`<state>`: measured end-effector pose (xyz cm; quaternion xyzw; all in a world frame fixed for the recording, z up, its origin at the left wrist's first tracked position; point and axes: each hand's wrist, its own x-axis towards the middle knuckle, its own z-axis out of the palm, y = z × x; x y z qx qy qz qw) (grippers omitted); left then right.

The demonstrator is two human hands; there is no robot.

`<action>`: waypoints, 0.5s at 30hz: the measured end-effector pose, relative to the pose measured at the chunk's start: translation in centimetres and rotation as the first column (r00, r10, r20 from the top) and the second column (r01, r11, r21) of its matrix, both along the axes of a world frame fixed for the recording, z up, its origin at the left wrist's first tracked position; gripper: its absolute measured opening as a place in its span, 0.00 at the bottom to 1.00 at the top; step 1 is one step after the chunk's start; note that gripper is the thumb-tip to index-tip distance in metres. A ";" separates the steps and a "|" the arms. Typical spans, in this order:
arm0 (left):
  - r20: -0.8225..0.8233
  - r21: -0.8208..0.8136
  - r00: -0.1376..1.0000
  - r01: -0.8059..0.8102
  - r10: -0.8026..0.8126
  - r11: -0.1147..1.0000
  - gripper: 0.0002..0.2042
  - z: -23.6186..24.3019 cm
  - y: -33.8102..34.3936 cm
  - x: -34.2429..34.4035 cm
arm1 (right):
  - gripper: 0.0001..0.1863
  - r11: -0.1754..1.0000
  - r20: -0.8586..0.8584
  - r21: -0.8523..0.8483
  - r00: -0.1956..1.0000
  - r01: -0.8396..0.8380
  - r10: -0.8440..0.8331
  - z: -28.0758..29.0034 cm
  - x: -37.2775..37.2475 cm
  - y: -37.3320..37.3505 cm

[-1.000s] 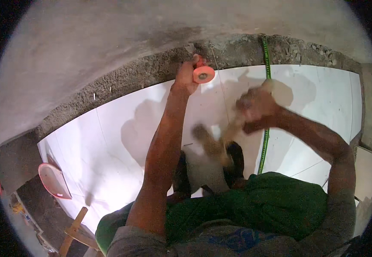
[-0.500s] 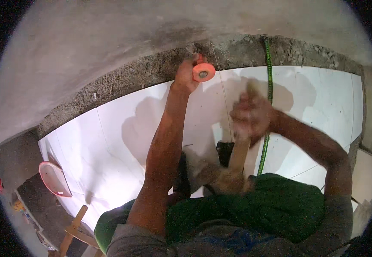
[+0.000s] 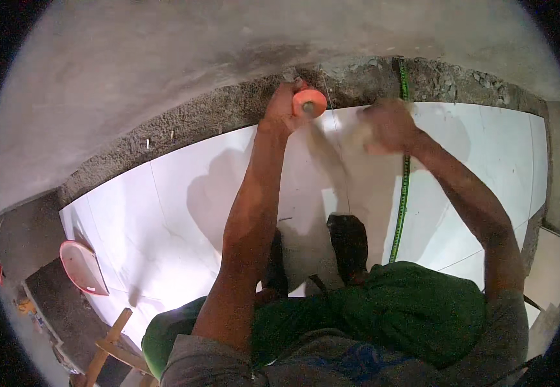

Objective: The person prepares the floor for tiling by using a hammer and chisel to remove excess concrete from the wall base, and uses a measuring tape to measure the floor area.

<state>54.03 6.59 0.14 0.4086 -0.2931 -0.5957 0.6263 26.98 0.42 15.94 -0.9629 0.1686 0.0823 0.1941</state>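
My left hand point(image 3: 280, 106) is closed around a chisel with a round orange hand guard point(image 3: 319, 100), held against the rough strip at the foot of the wall. The chisel's metal striking end faces up through the guard. To its right, my right hand point(image 3: 393, 126) grips a wooden-handled hammer point(image 3: 328, 155) in mid-swing. Hand and hammer are smeared by motion, and the head's shape cannot be made out. The chisel's tip is hidden behind my left hand and the guard.
A rough, broken strip point(image 3: 196, 111) runs between the plastered wall point(image 3: 164, 58) and white floor tiles point(image 3: 183, 238). A green measuring tape point(image 3: 401, 206) lies across the tiles. At left are a red-rimmed, half-round piece point(image 3: 85, 267) and a wooden frame point(image 3: 109, 345).
My right hand has moved up and away from me, and the hammer has swung from near my knees toward the chisel. My left hand and the chisel stay almost in place.
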 end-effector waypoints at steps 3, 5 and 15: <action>0.220 0.065 0.975 0.002 -0.017 0.998 0.05 2.1 -0.7 0.8 | 0.30 0.960 -0.279 -0.006 0.921 0.280 -0.271 1.7 1.4 0.6; -0.100 0.434 0.994 0.014 0.033 0.901 0.05 1.7 0.4 0.8 | 0.27 0.990 -0.106 -0.079 0.986 0.120 -0.128 3.4 0.5 3.1; -0.143 0.376 0.977 -0.095 0.159 0.922 0.03 3.3 -1.1 1.1 | 0.22 0.980 -0.115 -0.022 0.973 0.199 -0.200 -1.1 1.8 0.3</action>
